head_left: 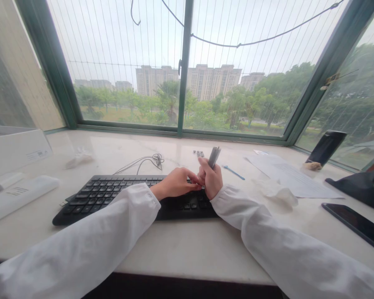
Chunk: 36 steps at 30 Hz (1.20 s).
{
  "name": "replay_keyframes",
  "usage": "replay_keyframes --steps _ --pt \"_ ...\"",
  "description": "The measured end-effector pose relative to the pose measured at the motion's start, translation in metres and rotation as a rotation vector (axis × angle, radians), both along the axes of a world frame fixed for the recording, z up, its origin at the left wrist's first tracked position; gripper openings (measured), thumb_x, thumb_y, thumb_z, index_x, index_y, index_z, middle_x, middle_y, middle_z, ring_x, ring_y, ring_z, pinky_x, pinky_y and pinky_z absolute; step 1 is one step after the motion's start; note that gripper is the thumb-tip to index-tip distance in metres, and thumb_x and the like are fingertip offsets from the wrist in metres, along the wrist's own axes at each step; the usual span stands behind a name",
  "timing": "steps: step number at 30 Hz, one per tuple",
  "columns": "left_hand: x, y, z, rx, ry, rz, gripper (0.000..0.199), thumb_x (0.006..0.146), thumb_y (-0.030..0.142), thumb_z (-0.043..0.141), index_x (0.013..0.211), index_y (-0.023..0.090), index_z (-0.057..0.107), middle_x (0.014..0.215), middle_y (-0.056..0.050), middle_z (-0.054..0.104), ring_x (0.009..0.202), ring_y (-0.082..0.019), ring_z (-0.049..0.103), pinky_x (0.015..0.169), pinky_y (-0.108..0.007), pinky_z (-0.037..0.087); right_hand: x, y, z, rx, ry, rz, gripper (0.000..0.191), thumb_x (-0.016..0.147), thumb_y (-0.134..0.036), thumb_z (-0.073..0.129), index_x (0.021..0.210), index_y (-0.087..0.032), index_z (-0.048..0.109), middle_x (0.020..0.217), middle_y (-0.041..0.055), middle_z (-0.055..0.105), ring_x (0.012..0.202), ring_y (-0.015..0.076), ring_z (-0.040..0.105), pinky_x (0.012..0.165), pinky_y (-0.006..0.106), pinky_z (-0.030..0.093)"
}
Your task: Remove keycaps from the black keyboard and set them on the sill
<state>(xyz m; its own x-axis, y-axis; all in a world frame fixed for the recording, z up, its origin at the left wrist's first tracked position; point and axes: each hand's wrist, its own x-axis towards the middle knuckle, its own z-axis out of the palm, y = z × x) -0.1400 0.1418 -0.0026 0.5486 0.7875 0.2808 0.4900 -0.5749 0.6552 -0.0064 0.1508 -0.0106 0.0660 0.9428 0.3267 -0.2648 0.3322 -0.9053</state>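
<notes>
A black keyboard (pixel 102 194) lies on the white counter (pixel 187 249), and both hands are over its right part. My right hand (pixel 211 178) is wrapped round a grey, flat-sided tool (pixel 215 157) whose upper end points up. My left hand (pixel 179 182) reaches across to it, fingers pressed together at the right hand's fingertips. What the left fingers pinch is too small to make out. Several loose keycaps (pixel 199 153) lie behind the right hand. Some keys at the keyboard's right end are hidden by the hands.
A coiled cable (pixel 156 160) lies behind the keyboard. To the right are a thin blue stick (pixel 234 172), crumpled tissue (pixel 279 193), a printed sheet (pixel 296 174), a lying phone (pixel 357 224) and an upright phone (pixel 327 147). White boxes (pixel 18 149) stand left, below the window.
</notes>
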Motion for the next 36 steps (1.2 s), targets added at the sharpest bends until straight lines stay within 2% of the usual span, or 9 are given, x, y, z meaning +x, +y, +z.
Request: replay_keyframes --steps 6,15,21,26,30,33,36 --pt "0.001 0.001 0.0 0.028 -0.002 -0.041 0.022 0.074 0.033 0.063 0.074 0.013 0.073 0.066 0.0 0.067 0.065 -0.012 0.057 0.061 -0.019 0.039 0.001 -0.009 0.0 0.127 -0.144 0.144 0.045 0.078 -0.043 0.063 0.05 -0.02 0.036 0.038 -0.0081 0.032 0.036 0.0065 0.032 0.038 0.022 0.031" --pt "0.001 0.002 -0.003 0.035 -0.006 0.017 0.027 0.073 0.039 0.064 0.068 0.013 0.073 0.053 0.003 0.055 0.054 -0.009 0.045 0.051 -0.02 0.031 0.002 -0.012 -0.002 0.187 -0.216 0.081 0.045 0.079 -0.044 0.06 0.051 -0.02 0.036 0.04 -0.0076 0.034 0.039 0.0072 0.034 0.041 0.022 0.033" --pt "0.002 0.001 -0.001 0.032 -0.006 0.016 0.028 0.073 0.039 0.064 0.071 0.013 0.073 0.057 0.003 0.059 0.055 -0.009 0.047 0.052 -0.019 0.032 0.003 -0.016 0.0 0.189 -0.194 0.072 0.044 0.079 -0.045 0.059 0.051 -0.021 0.036 0.041 -0.0074 0.032 0.039 0.0078 0.032 0.042 0.024 0.033" --pt "0.001 0.005 -0.005 0.069 0.023 0.048 0.027 0.072 0.037 0.064 0.069 0.012 0.072 0.062 0.0 0.063 0.058 -0.011 0.051 0.053 -0.02 0.034 0.005 -0.026 0.0 0.357 -0.419 0.058 0.044 0.081 -0.042 0.059 0.05 -0.019 0.038 0.049 -0.0046 0.036 0.05 0.009 0.036 0.049 0.024 0.032" --pt "0.001 0.003 -0.003 0.031 -0.014 0.02 0.025 0.074 0.036 0.064 0.072 0.013 0.074 0.059 0.001 0.064 0.058 -0.011 0.054 0.054 -0.02 0.036 0.005 -0.027 0.004 0.348 -0.364 -0.008 0.046 0.084 -0.045 0.055 0.051 -0.019 0.035 0.047 -0.0051 0.034 0.048 0.0086 0.033 0.047 0.024 0.029" --pt "0.0 0.001 0.001 0.013 -0.046 0.06 0.029 0.074 0.042 0.066 0.076 0.015 0.075 0.067 0.0 0.069 0.063 -0.013 0.059 0.059 -0.021 0.041 0.012 -0.02 0.011 0.371 -0.41 -0.065 0.047 0.086 -0.046 0.052 0.051 -0.02 0.034 0.045 -0.0053 0.032 0.047 0.0086 0.031 0.047 0.024 0.028" --pt "0.0 -0.002 0.004 0.089 -0.081 0.148 0.031 0.075 0.045 0.066 0.083 0.017 0.074 0.079 -0.002 0.072 0.07 -0.015 0.063 0.066 -0.023 0.045 0.027 -0.004 0.018 0.337 -0.503 -0.112 0.045 0.084 -0.048 0.053 0.052 -0.02 0.04 0.046 -0.0046 0.037 0.048 0.0095 0.034 0.048 0.024 0.03"
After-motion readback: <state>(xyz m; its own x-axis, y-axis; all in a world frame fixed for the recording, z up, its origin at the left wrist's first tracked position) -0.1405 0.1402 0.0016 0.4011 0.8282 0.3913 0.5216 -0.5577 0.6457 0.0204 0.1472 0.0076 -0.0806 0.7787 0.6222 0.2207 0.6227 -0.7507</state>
